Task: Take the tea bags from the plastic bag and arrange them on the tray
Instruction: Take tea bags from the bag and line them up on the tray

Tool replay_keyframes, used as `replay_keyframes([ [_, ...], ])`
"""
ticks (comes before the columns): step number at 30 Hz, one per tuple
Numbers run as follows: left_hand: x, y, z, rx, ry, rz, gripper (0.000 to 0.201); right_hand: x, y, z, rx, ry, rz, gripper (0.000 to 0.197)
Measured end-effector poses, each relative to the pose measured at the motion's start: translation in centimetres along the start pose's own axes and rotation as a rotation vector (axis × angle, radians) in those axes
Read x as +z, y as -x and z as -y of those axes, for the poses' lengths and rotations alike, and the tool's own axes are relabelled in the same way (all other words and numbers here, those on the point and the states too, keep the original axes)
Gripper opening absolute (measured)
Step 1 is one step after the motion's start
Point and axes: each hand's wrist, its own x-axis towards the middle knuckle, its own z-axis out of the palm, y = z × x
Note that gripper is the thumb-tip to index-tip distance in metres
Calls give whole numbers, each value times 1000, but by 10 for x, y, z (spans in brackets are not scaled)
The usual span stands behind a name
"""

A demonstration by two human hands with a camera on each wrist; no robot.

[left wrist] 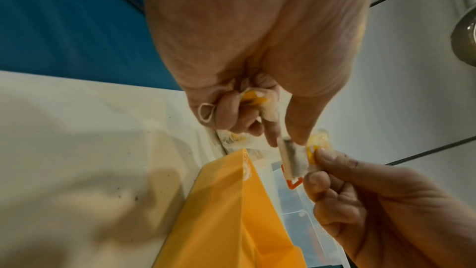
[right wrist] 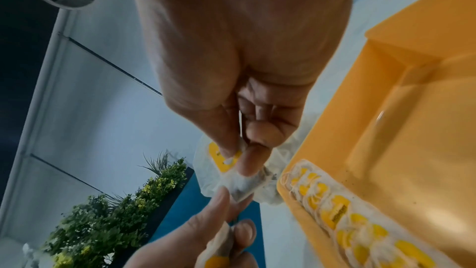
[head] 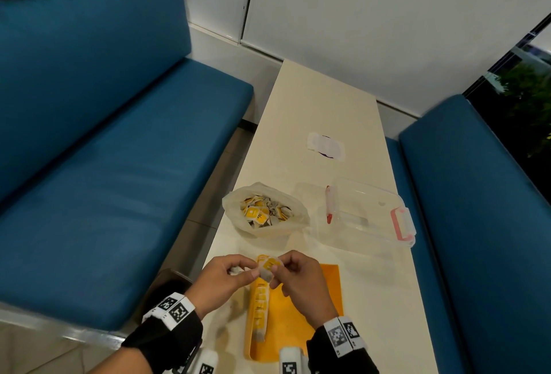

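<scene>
Both hands hold one tea bag [head: 267, 268] with a yellow tag above the far end of the orange tray [head: 301, 314]. My left hand [head: 252, 271] pinches its left edge, and my right hand [head: 275, 269] pinches its right edge. In the left wrist view my left hand [left wrist: 285, 140] pinches the tea bag [left wrist: 293, 160] and its curled fingers keep more tea bags [left wrist: 260, 101]. My right hand [right wrist: 239, 156] grips the tea bag [right wrist: 239, 184] by its tag end. A row of tea bags [head: 258, 311] lies along the tray's left side. The open plastic bag [head: 265, 209] holds several more.
A clear plastic box [head: 366, 215] with pink latches stands right of the plastic bag on the narrow cream table [head: 313, 105]. A white wrapper [head: 326, 147] lies farther back. Blue benches [head: 104, 165] run along both sides of the table.
</scene>
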Motion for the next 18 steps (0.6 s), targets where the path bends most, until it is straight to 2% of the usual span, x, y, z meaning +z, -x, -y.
replay_keyframes([
  [2, 0, -1, 6, -46, -29, 6, 3, -2, 1, -9, 32, 45, 51, 7],
  [5, 2, -2, 11, -110, -101, -5, 8, -4, 7, -25, 95, 117, 154, 6],
  [12, 9, 1, 21, -172, -286, 57, 36, 7, 28, -51, 310, 206, 311, 6],
  [18, 20, 5, 23, -166, -393, 82, 36, 21, 32, -61, 392, 252, 305, 11],
])
